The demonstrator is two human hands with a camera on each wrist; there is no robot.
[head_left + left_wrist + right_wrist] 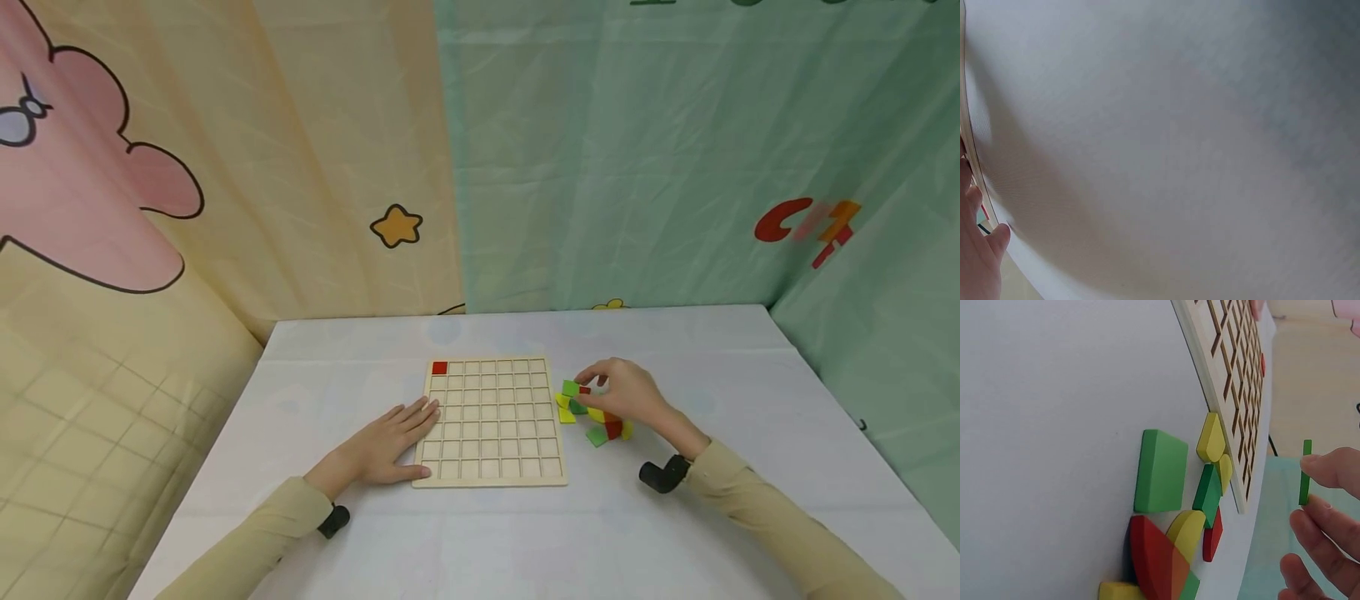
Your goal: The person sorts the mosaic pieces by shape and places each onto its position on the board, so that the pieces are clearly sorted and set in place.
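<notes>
A wooden grid board [488,482] lies on the table, with a red square tile [439,367] in its far-left cell. My left hand [392,442] rests with straight fingers over the board's left edge; in the left wrist view only part of it shows. Just right of the board, my right hand [628,392] pinches a thin green tile [1305,475] between thumb and fingertips, above the loose pieces. Below it lie a light green piece [1163,472], a red piece [1150,556], a dark green piece [1208,494] and several yellow ones, some overlapping. The hand partly hides this pile in the head view.
The white-covered table [480,542] meets patterned curtains [600,167] at the back and sides. Black wrist devices [664,475] sit under both sleeves. The loose pieces lie close along the board's right edge.
</notes>
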